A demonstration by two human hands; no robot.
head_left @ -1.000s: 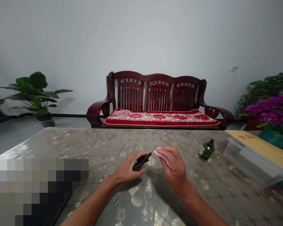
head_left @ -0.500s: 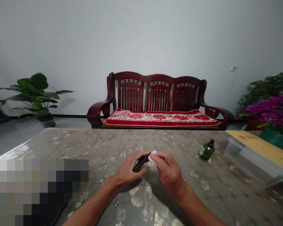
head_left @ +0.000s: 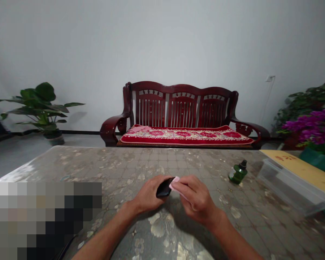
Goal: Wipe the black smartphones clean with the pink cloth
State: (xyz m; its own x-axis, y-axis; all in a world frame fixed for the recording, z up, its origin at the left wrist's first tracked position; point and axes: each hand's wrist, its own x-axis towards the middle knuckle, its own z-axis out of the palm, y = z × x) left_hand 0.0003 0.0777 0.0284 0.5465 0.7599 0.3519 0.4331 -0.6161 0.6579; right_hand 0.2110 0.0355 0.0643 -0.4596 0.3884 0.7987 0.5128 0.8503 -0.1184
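My left hand (head_left: 148, 194) is wrapped round the edges of a flat black phone (head_left: 164, 188), held a little above the patterned tablecloth (head_left: 162, 225). Between the thumb and fingers of my right hand (head_left: 197, 198) is a folded pale pink cloth (head_left: 174, 182). The cloth touches the phone's far right edge. Part of the phone is hidden behind my left fingers, and most of the cloth lies inside my right hand.
To the right stands a green bottle (head_left: 237, 173) with a black cap. Farther right is a clear plastic box (head_left: 284, 187) with a yellow board (head_left: 300, 166) on top, beside purple flowers (head_left: 314, 126). Across the table is a wooden bench (head_left: 182, 108); the lower left is blurred out.
The phone has turned so that more of its flat dark face shows. My right hand has shifted slightly, with the cloth still at the phone's edge.
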